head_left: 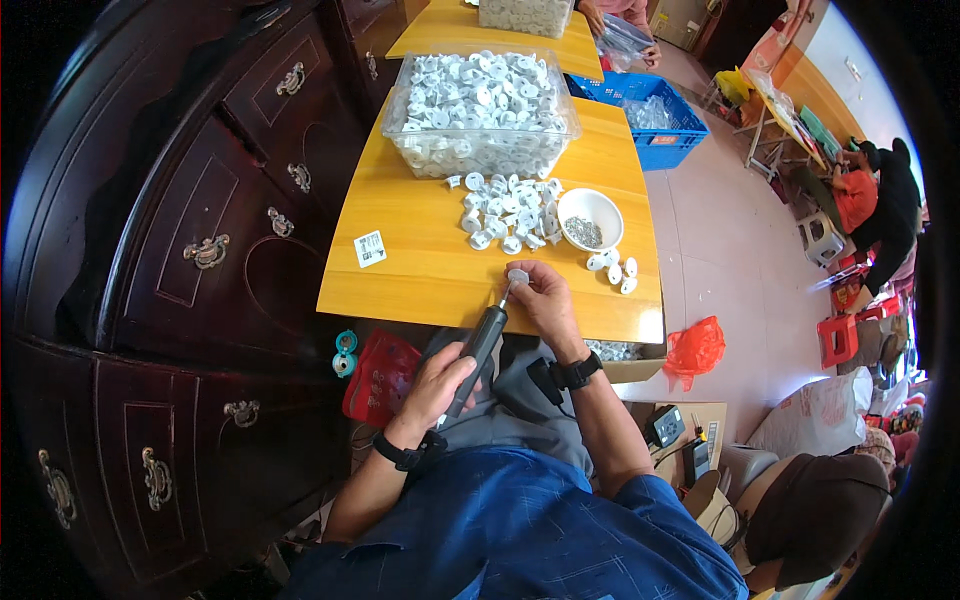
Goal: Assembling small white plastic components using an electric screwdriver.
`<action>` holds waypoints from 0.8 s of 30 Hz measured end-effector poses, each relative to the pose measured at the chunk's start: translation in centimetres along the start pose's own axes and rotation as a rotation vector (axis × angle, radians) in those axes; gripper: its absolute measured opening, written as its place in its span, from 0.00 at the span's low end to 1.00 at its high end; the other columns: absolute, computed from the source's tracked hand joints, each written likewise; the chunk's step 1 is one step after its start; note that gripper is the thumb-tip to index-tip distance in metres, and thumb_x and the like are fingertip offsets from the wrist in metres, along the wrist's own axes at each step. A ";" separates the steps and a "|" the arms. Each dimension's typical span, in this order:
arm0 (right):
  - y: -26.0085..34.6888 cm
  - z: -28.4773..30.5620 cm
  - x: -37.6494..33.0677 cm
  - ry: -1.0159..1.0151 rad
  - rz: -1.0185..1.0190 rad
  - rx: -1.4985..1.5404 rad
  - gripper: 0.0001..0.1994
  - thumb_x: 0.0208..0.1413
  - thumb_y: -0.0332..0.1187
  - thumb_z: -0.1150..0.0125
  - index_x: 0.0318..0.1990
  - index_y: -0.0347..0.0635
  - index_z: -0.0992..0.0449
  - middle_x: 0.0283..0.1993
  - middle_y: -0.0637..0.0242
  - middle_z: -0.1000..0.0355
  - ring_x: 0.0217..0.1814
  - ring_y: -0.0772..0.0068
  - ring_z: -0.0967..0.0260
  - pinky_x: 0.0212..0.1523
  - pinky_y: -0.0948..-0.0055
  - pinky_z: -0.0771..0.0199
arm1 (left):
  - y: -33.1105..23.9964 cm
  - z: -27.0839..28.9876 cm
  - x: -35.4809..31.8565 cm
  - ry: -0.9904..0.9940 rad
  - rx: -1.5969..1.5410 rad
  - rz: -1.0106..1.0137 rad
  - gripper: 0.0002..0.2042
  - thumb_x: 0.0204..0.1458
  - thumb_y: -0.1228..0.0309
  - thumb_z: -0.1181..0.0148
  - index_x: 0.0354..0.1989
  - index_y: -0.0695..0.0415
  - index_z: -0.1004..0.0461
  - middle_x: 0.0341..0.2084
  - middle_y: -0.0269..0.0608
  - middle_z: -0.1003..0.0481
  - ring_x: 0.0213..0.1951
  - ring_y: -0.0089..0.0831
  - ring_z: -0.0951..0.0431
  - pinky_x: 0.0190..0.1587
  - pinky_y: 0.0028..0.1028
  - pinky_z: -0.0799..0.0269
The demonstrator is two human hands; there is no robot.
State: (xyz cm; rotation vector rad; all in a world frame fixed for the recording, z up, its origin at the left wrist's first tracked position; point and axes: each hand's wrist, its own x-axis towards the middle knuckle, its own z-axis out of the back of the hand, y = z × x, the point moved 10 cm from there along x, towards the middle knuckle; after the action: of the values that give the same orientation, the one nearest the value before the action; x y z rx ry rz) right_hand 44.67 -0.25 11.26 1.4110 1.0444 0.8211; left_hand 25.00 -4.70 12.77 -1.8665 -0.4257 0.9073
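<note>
My left hand is wrapped round a black electric screwdriver, held tilted with its bit up and away from me. Between the fingers of my right hand is a small white plastic part, and the screwdriver's tip meets it or lies just beside it. A loose pile of white plastic parts lies just beyond my hands. Right of the pile stands a white bowl with small metal screws in it. Several round white pieces lie in front of the bowl.
A clear plastic bin full of white parts stands farther back on the yellow table. A white printed label lies at left. Dark drawers line the left side. A blue crate and red bag are on the floor. Other people sit nearby.
</note>
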 end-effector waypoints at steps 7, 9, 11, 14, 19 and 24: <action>1.8 1.1 -0.6 -0.088 0.064 -0.147 0.15 0.55 0.23 0.40 0.50 0.39 0.24 0.36 0.72 0.25 0.35 0.82 0.28 0.37 0.81 0.27 | 0.0 -0.2 0.6 0.034 -0.010 -0.031 0.11 0.62 0.64 0.53 0.44 0.58 0.30 0.25 0.36 0.26 0.21 0.23 0.27 0.24 0.23 0.29; 1.1 2.6 0.0 -0.094 0.162 -0.252 0.16 0.56 0.23 0.40 0.53 0.39 0.26 0.38 0.69 0.24 0.36 0.79 0.26 0.38 0.79 0.24 | -0.2 -0.7 0.4 0.048 -0.043 -0.027 0.11 0.62 0.64 0.53 0.44 0.58 0.31 0.25 0.37 0.26 0.21 0.24 0.27 0.23 0.23 0.30; 1.8 2.6 0.2 -0.167 0.244 -0.509 0.17 0.52 0.24 0.38 0.51 0.42 0.24 0.36 0.65 0.23 0.31 0.81 0.28 0.33 0.78 0.26 | 0.3 -0.1 0.3 0.011 -0.079 -0.015 0.11 0.62 0.64 0.53 0.45 0.57 0.31 0.24 0.37 0.26 0.19 0.24 0.27 0.22 0.23 0.30; 4.3 1.6 -0.3 -0.239 0.371 -0.547 0.18 0.50 0.22 0.42 0.51 0.41 0.23 0.48 0.54 0.23 0.44 0.61 0.23 0.42 0.68 0.22 | 1.1 1.3 -0.5 -0.040 -0.056 0.030 0.13 0.61 0.63 0.53 0.47 0.57 0.31 0.23 0.38 0.26 0.19 0.25 0.27 0.21 0.24 0.30; 8.3 2.5 -2.7 -0.337 0.511 -0.731 0.16 0.49 0.23 0.40 0.48 0.41 0.23 0.47 0.52 0.25 0.43 0.54 0.24 0.41 0.64 0.23 | 0.8 0.4 -0.1 -0.008 0.016 0.018 0.14 0.61 0.63 0.54 0.49 0.58 0.31 0.24 0.38 0.26 0.19 0.24 0.27 0.22 0.22 0.28; 4.6 2.0 -2.6 -0.196 0.000 -0.157 0.08 0.60 0.33 0.41 0.42 0.39 0.25 0.34 0.65 0.26 0.33 0.72 0.25 0.32 0.73 0.26 | -0.1 -0.1 -0.6 0.009 0.025 -0.011 0.16 0.60 0.63 0.54 0.52 0.58 0.32 0.24 0.39 0.26 0.19 0.25 0.27 0.22 0.23 0.28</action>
State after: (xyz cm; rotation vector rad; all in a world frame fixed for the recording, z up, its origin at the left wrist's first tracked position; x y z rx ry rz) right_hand 46.20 -3.20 15.77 1.3285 0.8125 0.7324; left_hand 24.74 -5.09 13.17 -1.8431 -0.4163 0.8927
